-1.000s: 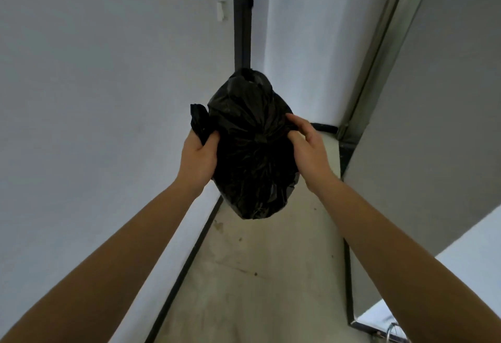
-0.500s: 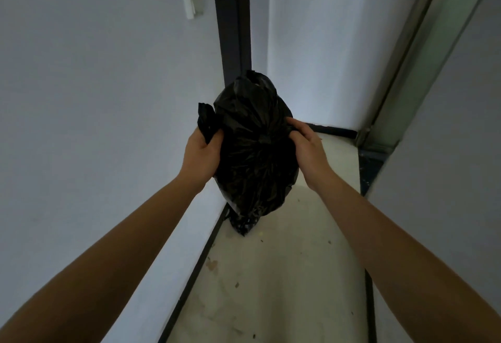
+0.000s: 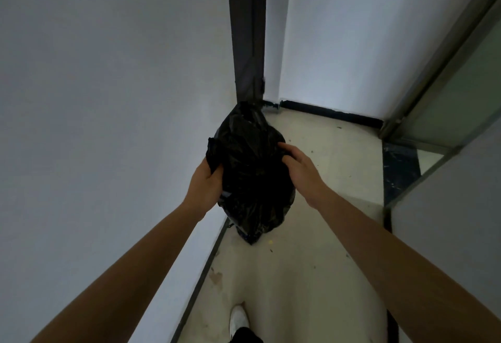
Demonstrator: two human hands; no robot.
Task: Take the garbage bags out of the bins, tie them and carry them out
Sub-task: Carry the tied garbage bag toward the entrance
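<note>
A full black garbage bag (image 3: 250,169) hangs in front of me above the pale floor, held between both hands. My left hand (image 3: 207,184) grips a bunched flap of plastic on the bag's left side. On the right side my right hand (image 3: 296,166) holds the bag with its fingers curled into the plastic. The bag's lower tip hangs close to the floor by the left wall's skirting.
A narrow corridor runs ahead with a white wall (image 3: 108,126) on the left and a dark door frame (image 3: 246,31) at its end. A glass door with a metal frame (image 3: 439,85) stands on the right. My white shoe (image 3: 238,318) shows below.
The camera has tilted down and I have moved forward along the corridor. The bag has come lower, towards the floor, and both hands keep their hold on it.
</note>
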